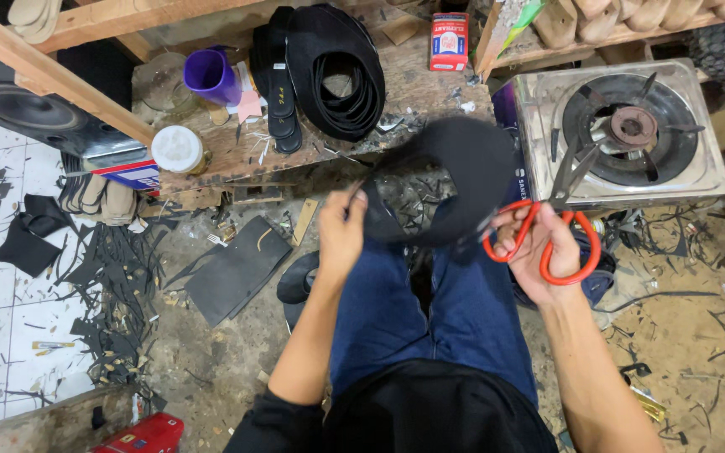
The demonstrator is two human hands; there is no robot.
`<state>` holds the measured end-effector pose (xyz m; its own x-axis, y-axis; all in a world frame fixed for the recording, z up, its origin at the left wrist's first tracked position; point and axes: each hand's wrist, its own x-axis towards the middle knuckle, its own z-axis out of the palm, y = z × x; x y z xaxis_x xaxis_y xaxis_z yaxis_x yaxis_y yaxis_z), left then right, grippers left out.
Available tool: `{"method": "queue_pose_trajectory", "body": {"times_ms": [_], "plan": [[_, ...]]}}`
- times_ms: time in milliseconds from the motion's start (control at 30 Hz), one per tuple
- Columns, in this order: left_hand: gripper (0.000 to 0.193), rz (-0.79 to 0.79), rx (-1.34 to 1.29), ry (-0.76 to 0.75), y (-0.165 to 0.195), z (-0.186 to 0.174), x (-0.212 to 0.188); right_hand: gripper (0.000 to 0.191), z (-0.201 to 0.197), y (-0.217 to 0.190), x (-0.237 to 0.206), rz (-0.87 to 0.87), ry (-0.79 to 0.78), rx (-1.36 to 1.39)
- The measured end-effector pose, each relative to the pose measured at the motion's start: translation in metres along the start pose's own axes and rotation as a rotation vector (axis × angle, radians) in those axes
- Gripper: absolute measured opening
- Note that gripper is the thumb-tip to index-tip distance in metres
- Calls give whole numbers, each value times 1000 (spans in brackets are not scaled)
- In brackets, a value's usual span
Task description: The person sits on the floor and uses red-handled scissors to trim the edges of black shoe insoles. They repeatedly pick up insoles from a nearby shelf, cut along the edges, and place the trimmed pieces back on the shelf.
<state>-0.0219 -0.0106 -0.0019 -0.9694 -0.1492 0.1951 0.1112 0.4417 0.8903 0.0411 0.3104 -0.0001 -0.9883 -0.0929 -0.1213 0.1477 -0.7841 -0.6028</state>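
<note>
Left hand (pixel 341 228) closed, pinching the left edge of a blurred black rubber piece (pixel 455 172) held up over the lap. Piece stretching rightward toward the right hand (pixel 547 247), fingers through orange-handled scissors (pixel 560 210), blades up and slightly parted just beside the piece's right edge.

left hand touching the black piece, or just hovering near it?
Touching. The head view shows the left hand with fingers closed on the edge of the black piece, no gap; the right hand holds orange-handled scissors.

1 scissors (pixel 547 235), 1 gas stove (pixel 706 168), 1 purple cup (pixel 210 75), 1 red tin (pixel 449 42), 2 hands.
</note>
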Motion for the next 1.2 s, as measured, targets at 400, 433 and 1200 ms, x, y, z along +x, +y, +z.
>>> {"method": "queue_pose_trajectory", "body": {"times_ms": [400,433,1200], "plan": [[74,-109,-767,194,-75,48,74,31,-38,58,4,32,86,-542],[73,-104,-777,175,-74,51,72,27,-40,64,5,35,119,-575],[54,-15,680,-280,-91,81,-31,29,-10,90,31,7,381,-1043]]}}
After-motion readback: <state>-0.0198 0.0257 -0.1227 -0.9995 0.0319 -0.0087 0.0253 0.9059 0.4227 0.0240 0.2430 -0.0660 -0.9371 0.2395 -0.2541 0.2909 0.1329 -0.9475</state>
